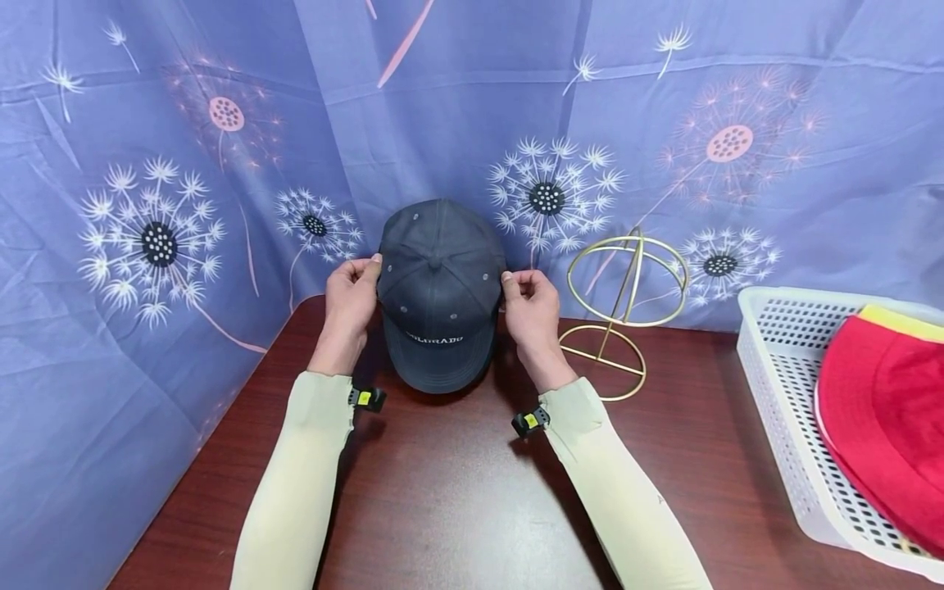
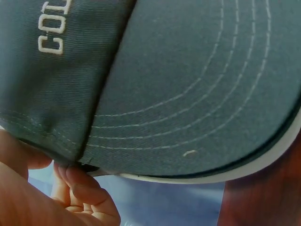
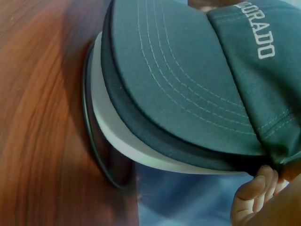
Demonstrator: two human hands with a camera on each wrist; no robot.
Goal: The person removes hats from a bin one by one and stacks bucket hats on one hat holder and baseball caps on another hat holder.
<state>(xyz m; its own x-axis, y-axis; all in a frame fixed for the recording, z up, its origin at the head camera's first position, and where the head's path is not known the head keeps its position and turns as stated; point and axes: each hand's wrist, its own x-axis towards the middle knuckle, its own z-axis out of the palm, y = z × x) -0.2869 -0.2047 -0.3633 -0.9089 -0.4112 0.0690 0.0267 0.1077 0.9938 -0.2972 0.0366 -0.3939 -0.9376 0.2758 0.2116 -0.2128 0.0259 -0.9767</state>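
A dark blue-grey baseball cap (image 1: 441, 238) with white COLORADO lettering sits near the back of the table, its brim toward me. My left hand (image 1: 350, 299) pinches the cap's left edge between thumb and fingers. On the opposite side, my right hand (image 1: 533, 307) pinches the right edge the same way. Beneath this cap, the right wrist view shows another dark brim (image 3: 136, 134) and a white brim (image 3: 113, 129), stacked closely. Under them a thin black ring (image 3: 87, 117) rests on the table. Whatever bears the stack is hidden by the caps.
Right of the caps stands a gold wire hat stand (image 1: 606, 332). A white perforated basket (image 1: 767, 434) at the far right holds a red hat (image 1: 885, 410) with something yellow. A blue dandelion-print curtain (image 1: 442, 106) hangs behind and left of the brown table (image 1: 442, 492).
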